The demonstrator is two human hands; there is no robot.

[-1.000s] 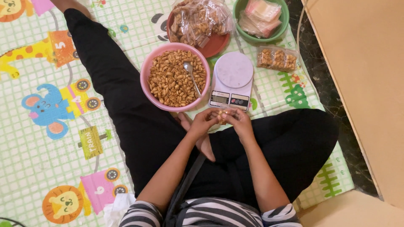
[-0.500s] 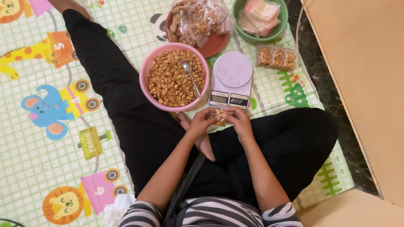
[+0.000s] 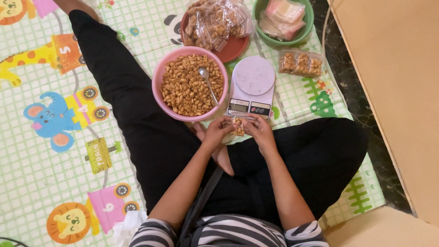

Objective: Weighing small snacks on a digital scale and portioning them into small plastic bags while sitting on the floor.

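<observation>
In front of our hands the way is crowded: the pink bowl of peanuts [image 3: 190, 83] stands far-left and the kitchen scale [image 3: 252, 88] just beside it on the right. Behind them the red plate [image 3: 233, 47] and green bowl [image 3: 305, 24] block. On the far right, the mat [image 3: 299, 101] is free around one filled packet [image 3: 301, 63]. Our black trouser legs [image 3: 146, 132] close both near sides.

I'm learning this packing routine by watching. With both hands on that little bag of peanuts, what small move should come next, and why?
Probably pinch the top shut: both the left hand and right hand hold the small clear bag of peanuts at its edges, in front of the bare kitchen scale.
</observation>
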